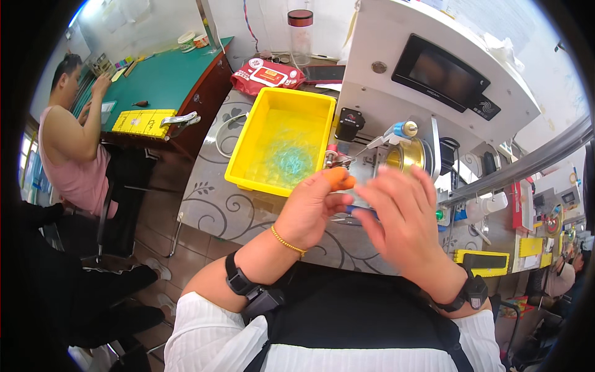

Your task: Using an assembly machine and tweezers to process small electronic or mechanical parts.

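My left hand (313, 208) is raised over the front of the table, thumb and forefinger pressed together. Orange covers (338, 178) sit on its fingertips; whatever lies in the pinch is too small or hidden to name. Close on its right, my right hand (403, 214) has its fingers stretched out and slightly blurred, with a bit of blue by the thumb tip. Just beyond both hands is a machine with a gold wheel (406, 155) and a small blue-and-silver cylinder (403, 130). A yellow plastic bin (248, 158) beside my left hand holds a loose heap of thin teal strands (291, 161).
The machine's white housing (372, 93) carries a dark screen (439, 71). Behind the bin lie a red packet (268, 75) and a clear jar with a dark red lid (300, 37). A metal rail (520, 161) crosses at right. A co-worker (77, 142) sits at a green-topped table (158, 80).
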The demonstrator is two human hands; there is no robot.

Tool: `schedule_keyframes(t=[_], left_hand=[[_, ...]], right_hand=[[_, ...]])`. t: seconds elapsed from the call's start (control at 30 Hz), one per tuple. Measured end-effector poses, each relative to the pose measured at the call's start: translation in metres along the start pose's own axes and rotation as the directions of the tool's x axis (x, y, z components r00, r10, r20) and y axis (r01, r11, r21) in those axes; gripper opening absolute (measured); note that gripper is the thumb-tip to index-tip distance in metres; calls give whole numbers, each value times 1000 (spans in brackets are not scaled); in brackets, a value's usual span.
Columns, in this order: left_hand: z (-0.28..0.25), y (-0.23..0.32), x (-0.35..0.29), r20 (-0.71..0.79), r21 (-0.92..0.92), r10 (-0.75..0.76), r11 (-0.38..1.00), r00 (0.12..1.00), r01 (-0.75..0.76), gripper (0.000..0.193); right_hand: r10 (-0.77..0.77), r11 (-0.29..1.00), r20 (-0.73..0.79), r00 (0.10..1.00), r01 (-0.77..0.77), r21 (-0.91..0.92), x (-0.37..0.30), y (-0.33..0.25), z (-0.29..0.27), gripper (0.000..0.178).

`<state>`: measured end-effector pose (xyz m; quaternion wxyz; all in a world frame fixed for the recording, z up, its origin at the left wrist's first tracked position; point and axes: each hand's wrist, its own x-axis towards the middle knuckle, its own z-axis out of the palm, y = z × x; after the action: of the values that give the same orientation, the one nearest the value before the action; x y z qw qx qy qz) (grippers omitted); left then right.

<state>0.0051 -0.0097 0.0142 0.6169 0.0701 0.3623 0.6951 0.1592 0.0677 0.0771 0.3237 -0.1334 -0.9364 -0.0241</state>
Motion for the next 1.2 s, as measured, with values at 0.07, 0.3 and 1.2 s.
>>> schedule_keyframes(t=[0.07,0.3,1.2], left_hand=[[-8,6,4,-135,166,54,986,989,-31,20],[-8,1,21,-46,677,407,684,912,-271,9],[-4,-18,40,86,763,711,403,698,-505,23]], right_hand=[[-87,955,43,995,71,287,-17,4,-9,31],[-48,930,92,995,11,367,-103,36,5,29],[196,874,-1,981,-174,454,-208,52,44,22]])
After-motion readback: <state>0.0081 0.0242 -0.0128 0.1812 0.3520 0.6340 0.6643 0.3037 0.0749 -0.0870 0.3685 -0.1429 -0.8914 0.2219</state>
